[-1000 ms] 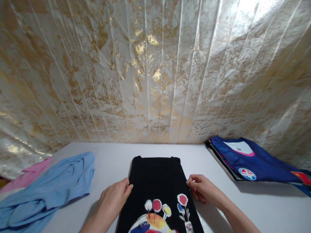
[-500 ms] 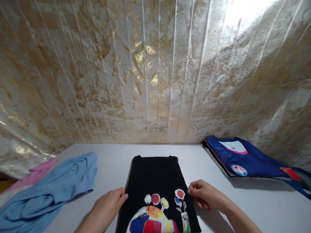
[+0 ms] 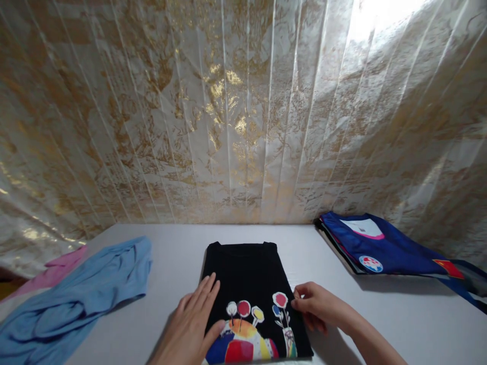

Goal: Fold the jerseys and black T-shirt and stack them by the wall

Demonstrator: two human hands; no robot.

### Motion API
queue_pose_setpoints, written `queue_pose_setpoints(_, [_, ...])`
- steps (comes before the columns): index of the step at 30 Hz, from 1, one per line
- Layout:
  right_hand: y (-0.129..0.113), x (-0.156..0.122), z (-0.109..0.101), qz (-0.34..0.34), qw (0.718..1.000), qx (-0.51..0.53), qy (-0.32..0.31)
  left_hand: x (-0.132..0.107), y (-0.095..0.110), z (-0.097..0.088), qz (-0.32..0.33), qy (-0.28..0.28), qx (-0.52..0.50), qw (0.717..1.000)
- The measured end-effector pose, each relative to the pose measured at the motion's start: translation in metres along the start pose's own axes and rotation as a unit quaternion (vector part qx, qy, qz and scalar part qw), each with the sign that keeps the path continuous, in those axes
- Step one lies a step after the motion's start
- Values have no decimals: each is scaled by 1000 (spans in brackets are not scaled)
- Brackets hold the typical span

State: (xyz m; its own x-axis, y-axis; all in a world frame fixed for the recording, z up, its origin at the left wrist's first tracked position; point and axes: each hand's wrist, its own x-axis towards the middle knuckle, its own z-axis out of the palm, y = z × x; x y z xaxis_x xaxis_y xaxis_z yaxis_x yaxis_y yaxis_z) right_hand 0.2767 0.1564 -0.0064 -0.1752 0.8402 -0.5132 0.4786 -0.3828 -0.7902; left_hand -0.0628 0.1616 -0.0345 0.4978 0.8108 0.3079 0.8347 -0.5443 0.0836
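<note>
A black T-shirt lies folded into a rectangle in front of me, neckline at the far end, with a colourful print of flowers and a rounded patchwork shape on its near part. My left hand rests flat over the shirt's left edge, fingers stretched out and thumb near the print. At the right edge, my right hand pinches the fabric between thumb and forefinger, beside the printed flower; its other fingers curl below.
On the left of the white table lie a rumpled light blue garment and a pink one. Folded clothes with a dark blue top are stacked at the right. A shiny gold-patterned sheet hangs behind.
My left hand has let go of the shirt's left edge, opened, and moved right onto the fabric. My right hand keeps its pinch at the right edge.
</note>
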Motion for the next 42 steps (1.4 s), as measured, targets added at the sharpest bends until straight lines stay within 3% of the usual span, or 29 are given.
queue_pose_setpoints(3, [-1, 1, -4, -7, 1000, 3, -8, -5, -5, 15, 5, -25, 3, 1000])
queue_pose_setpoints(5, [-4, 4, -10, -23, 1000, 19, 1, 3, 2, 8, -7, -66, -9, 998])
queue_pose_setpoints(8, [-12, 17, -19, -41, 998, 40, 23, 30, 31, -15, 13, -143, -54, 988])
queue_pose_setpoints(11, [-23, 35, -27, -52, 997, 42, 38, 64, 69, -32, 77, -181, -118, 973])
queue_pose_setpoints(14, [-32, 54, -34, -59, 995, 43, 62, 89, 99, -30, 122, -200, -176, 956])
queue_pose_setpoints(17, [-36, 70, -40, -58, 994, 46, 83, 102, 112, -15, 125, -201, -203, 950])
queue_pose_setpoints(23, [-37, 94, -48, -77, 988, 38, 128, 104, 109, 6, 154, -205, -225, 940])
queue_pose_setpoints(34, [-38, 103, -46, -78, 981, -11, 178, 105, 107, 7, 191, -199, -225, 935])
queue_pose_setpoints(42, [-41, 109, -46, -136, 968, -20, 209, 104, 107, 10, 197, -194, -216, 936])
